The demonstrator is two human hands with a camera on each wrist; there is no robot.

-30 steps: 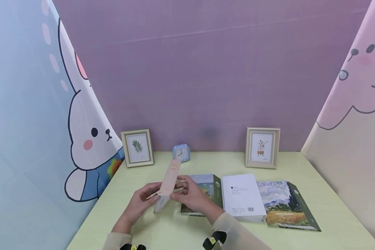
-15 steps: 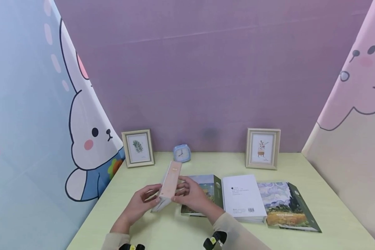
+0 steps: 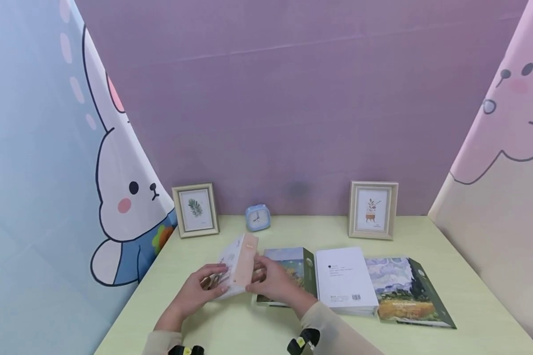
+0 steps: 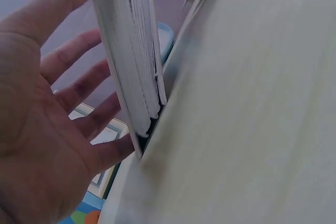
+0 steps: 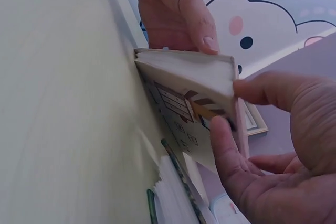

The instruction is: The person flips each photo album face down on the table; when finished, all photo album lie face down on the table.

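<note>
A small book (image 3: pixel 239 264) with a pale pink spine stands tilted on the light green table (image 3: pixel 231 325), leaning left. My left hand (image 3: pixel 206 285) holds its lower left side. In the left wrist view, the left hand's spread fingers (image 4: pixel 79 77) lie along the cover beside the book's page edges (image 4: pixel 131 51). My right hand (image 3: pixel 268 278) grips the spine side. The right wrist view shows my right hand (image 5: pixel 231 106) pinching a corner of the book (image 5: pixel 184 72) between thumb and forefinger, with my left hand (image 5: pixel 178 14) behind and its thumb on the page edge.
A thick open book (image 3: pixel 345 281) with a painted jacket lies just right of my hands. Two picture frames (image 3: pixel 195 209) (image 3: pixel 373 209) and a small blue clock (image 3: pixel 257 217) stand along the purple back wall. Cartoon panels close off both sides.
The book stood more on end with its spine towards me. It has sunk lower and tipped left, showing its cover. Both hands have stayed on it.
</note>
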